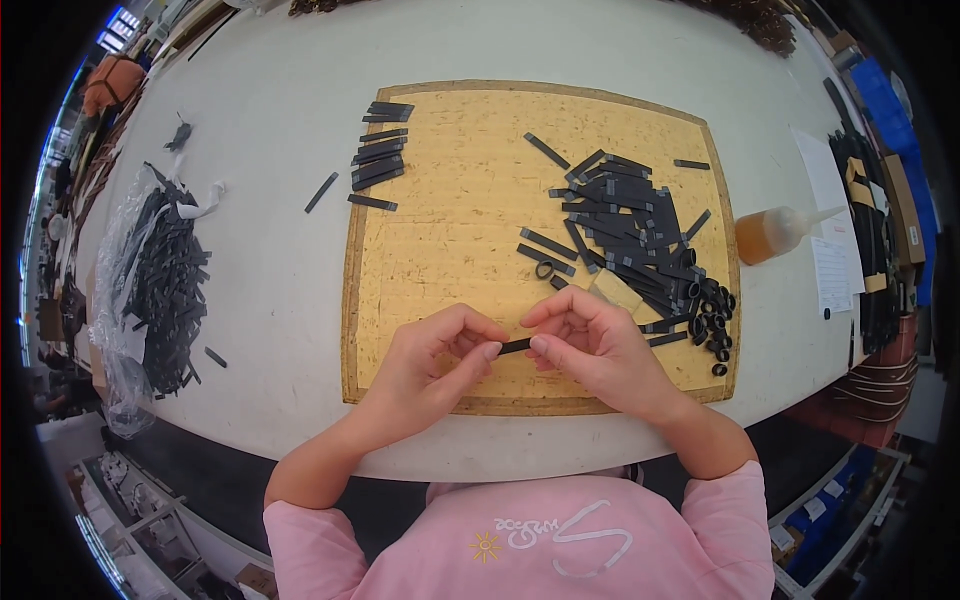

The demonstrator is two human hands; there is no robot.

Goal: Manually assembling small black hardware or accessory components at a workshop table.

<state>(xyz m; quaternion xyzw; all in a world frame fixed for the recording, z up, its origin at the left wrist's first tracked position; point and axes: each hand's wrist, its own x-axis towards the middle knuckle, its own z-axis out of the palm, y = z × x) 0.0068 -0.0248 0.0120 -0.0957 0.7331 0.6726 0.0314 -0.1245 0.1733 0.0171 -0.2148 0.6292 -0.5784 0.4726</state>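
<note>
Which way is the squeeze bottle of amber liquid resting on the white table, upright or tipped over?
Tipped over. The squeeze bottle lies on its side on the white table, its nozzle pointing right, just beyond the board's right edge.

A: How much of the black strip (516, 346) shows?

B: Only its middle; both ends sit hidden under the fingertips of the left hand (437, 358) and right hand (590, 345).

A: And the upper right of the frame?

B: A dark heap (757, 18), cut off by the edge, too blurred to tell.

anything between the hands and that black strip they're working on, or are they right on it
Nothing visible stands between them: the left hand and right hand both pinch the black strip at its ends, above the cork board.
</note>
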